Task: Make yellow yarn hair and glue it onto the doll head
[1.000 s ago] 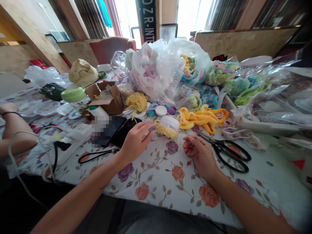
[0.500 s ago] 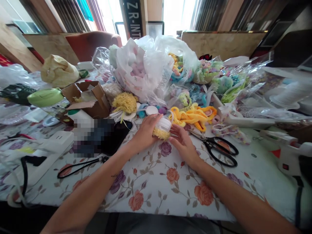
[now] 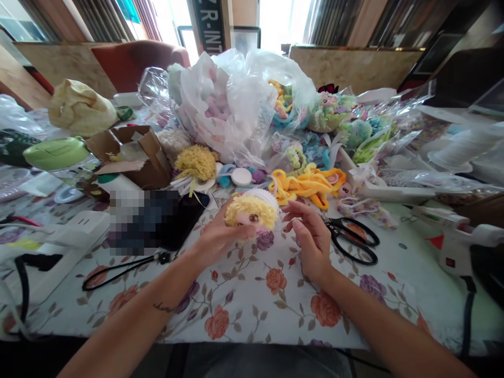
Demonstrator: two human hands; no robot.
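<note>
A doll's head with curly yellow hair, a brown eye and a white top is tilted toward me above the table. Around its left and lower side wraps my left hand, the thumb lying across the lower face. My right hand is just right of the head, apart from it, with fingers loosely bent and nothing held. Black-handled scissors lie right beside that hand, their blades partly hidden by it. Behind the head is a heap of yellow-orange plush strips.
A yellow yarn pompom, cardboard box and dark phone lie to the left. Plastic bags of coloured pieces pile up behind. A glue gun stands at right, a white power strip at left. Flowered cloth covers the table.
My left hand has turned the doll's head so its face shows instead of its white top. My right hand has let go and moved right. The camera view has shifted slightly.
</note>
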